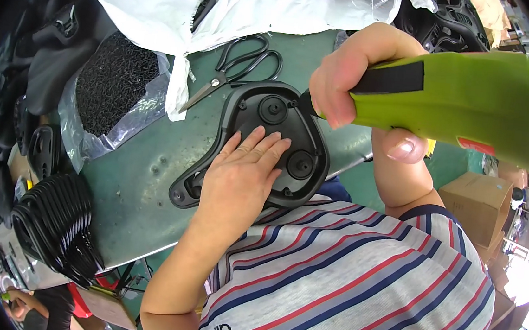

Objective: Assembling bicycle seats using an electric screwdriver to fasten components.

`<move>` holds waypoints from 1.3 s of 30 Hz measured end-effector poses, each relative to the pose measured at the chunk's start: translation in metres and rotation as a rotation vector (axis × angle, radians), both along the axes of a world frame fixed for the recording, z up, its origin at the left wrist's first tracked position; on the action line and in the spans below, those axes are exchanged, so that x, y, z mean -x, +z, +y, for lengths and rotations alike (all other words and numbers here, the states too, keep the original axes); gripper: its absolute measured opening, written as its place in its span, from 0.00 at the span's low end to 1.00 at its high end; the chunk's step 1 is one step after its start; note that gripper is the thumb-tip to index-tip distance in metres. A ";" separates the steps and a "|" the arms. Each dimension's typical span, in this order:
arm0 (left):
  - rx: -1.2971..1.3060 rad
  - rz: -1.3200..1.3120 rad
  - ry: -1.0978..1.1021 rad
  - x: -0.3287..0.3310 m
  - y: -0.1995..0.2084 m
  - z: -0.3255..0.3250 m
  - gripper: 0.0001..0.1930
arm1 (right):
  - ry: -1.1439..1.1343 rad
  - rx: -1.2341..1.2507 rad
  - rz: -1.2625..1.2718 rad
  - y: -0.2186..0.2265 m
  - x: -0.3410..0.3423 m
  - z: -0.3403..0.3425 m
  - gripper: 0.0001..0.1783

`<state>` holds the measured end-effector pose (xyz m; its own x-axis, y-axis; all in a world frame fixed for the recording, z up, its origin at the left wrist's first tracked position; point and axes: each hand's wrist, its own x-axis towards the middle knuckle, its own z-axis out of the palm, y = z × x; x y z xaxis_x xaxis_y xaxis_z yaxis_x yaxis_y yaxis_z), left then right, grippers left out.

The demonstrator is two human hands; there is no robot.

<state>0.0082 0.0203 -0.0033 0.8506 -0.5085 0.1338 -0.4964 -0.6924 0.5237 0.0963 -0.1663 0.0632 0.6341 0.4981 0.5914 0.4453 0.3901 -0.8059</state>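
Note:
A black moulded plastic part (254,110), wide at one end and narrowing to a rounded tip, lies on the green tabletop. Two round bosses stand up inside its raised rim. My left hand (238,172) rests flat on it, fingers stretched out across its inner face. In my right hand (369,73) is a green power screwdriver (468,99), its dark front end by the part's upper right edge. My fingers hide most of that end, so I cannot tell whether the bit touches a screw.
Black-handled scissors (232,69) lie beyond the part. Further left sits a plastic bag of small black screws (116,81), with a stack of black curved parts (58,228) nearer. White sheeting (146,1) covers the far side. A cardboard box (477,201) stands at right; another person (40,309) works lower left.

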 end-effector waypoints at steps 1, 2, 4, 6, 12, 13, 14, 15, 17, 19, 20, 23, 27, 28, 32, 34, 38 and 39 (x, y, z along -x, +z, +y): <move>0.000 0.003 0.001 0.000 -0.001 0.001 0.20 | 0.042 0.029 -0.037 -0.001 -0.003 0.000 0.27; 0.000 0.006 0.003 0.000 -0.001 0.002 0.20 | 0.059 0.040 -0.062 -0.002 -0.005 0.003 0.26; -0.003 0.011 0.006 0.000 0.000 0.002 0.20 | 0.057 0.026 -0.128 -0.010 -0.010 0.005 0.25; -0.004 0.016 0.007 0.001 0.001 0.001 0.20 | -0.024 -0.055 -0.033 -0.010 -0.003 0.010 0.24; -0.022 0.020 -0.017 -0.004 0.000 0.000 0.21 | 0.125 -0.011 0.074 -0.018 -0.022 0.007 0.27; -0.004 0.031 -0.019 -0.004 0.000 0.001 0.20 | 0.152 -0.047 0.120 -0.020 -0.024 0.009 0.28; 0.014 0.040 -0.021 -0.005 0.000 0.002 0.19 | 0.274 0.016 0.213 -0.017 -0.030 0.003 0.34; 0.013 0.038 -0.020 -0.005 0.000 0.002 0.19 | 0.208 0.028 0.259 -0.017 -0.027 0.003 0.34; 0.033 0.025 -0.009 -0.004 0.000 0.001 0.19 | 0.147 0.039 0.297 -0.015 -0.021 0.006 0.34; 0.042 0.007 -0.010 -0.003 -0.001 0.002 0.18 | 0.173 0.084 0.091 -0.010 -0.020 0.014 0.31; 0.043 -0.008 -0.007 -0.002 -0.001 0.003 0.18 | 0.187 0.103 -0.017 -0.006 -0.019 0.017 0.30; 0.014 0.011 -0.040 -0.001 -0.004 0.006 0.19 | 0.164 0.132 -0.003 -0.006 -0.011 0.017 0.28; 0.207 0.153 -0.091 -0.010 0.000 0.016 0.16 | 0.200 -0.007 0.100 0.001 -0.004 0.002 0.26; 0.368 0.199 -0.087 -0.017 -0.003 0.020 0.12 | 0.189 -0.220 -0.008 -0.001 -0.004 0.007 0.28; 0.430 -0.130 0.441 -0.076 -0.001 0.077 0.07 | 0.287 -0.130 0.097 0.004 0.005 0.004 0.29; 0.091 -0.272 0.562 -0.115 -0.007 0.126 0.09 | 0.171 -0.052 0.214 -0.006 0.011 0.010 0.29; -0.126 -0.207 0.515 -0.142 -0.025 0.158 0.08 | 0.026 -0.045 0.259 -0.016 0.017 0.014 0.29; -0.128 -0.205 0.509 -0.143 -0.027 0.160 0.08 | 0.031 -0.047 0.266 -0.017 0.018 0.014 0.29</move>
